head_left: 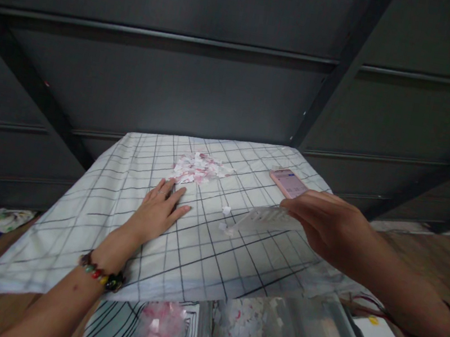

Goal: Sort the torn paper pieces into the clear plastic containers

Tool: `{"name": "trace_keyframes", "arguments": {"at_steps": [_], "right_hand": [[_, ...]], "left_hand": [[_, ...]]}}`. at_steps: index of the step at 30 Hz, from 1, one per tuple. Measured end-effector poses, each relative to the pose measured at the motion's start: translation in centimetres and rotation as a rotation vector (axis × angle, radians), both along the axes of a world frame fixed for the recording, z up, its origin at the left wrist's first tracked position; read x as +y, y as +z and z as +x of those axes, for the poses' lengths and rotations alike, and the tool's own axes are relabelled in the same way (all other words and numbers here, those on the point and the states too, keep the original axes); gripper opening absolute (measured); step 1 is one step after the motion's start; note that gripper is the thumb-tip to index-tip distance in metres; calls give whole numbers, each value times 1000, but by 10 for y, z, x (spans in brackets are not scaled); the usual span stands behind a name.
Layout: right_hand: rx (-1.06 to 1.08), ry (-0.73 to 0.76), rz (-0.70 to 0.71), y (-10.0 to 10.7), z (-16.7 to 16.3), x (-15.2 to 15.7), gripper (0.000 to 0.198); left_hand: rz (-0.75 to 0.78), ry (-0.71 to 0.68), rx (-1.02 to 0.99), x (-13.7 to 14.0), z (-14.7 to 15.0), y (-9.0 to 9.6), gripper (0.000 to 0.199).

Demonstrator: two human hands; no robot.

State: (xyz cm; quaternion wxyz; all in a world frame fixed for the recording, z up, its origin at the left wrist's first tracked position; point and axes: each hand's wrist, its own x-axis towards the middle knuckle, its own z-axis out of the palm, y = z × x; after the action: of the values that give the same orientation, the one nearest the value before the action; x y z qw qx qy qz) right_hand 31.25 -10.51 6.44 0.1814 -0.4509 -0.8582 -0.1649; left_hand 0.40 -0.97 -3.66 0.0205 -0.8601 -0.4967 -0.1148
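Two bare hands are working over the checked surface, and the right hand is holding a clear plastic piece by its right end, thumb and fingers clamping together on it. The piece's long axis is running leftward from those fingers and slanting a little toward the wearer, its free end pointing into the space between the hands. The left hand is resting palm down on the cloth, its fingers spreading apart and gripping nothing that is showing. The scrap pile, a low heap of white and pinkish paper bits, is lying just beyond the left fingertips and slightly to their right, so the left hand is standing much nearer to it than the right. Two loose scraps are lying just beside the plastic's free end, between that end and the pile. A pink phone is lying behind the plastic on the far right, its near end meeting the right hand's outline; whether the two are touching, I cannot tell. Nearest the wearer, a clear box is standing in front of the surface's near edge, below the plastic and holding many paper bits, while a pink bundle is sitting just left of it. Dark panels are closing off the far side, and a beaded bracelet is circling the left wrist.
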Motion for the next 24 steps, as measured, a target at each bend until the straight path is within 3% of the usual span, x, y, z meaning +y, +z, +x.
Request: {"name": "trace_keyframes", "arguments": {"at_steps": [10, 17, 24], "right_hand": [[-21, -74, 59, 1, -12, 5, 26], [64, 1, -71, -4, -6, 3, 24], [62, 84, -87, 3, -4, 2, 28]], "left_hand": [[-15, 28, -13, -1, -1, -1, 60], [-9, 40, 0, -2, 0, 0, 57], [38, 19, -26, 1, -3, -6, 54]]}}
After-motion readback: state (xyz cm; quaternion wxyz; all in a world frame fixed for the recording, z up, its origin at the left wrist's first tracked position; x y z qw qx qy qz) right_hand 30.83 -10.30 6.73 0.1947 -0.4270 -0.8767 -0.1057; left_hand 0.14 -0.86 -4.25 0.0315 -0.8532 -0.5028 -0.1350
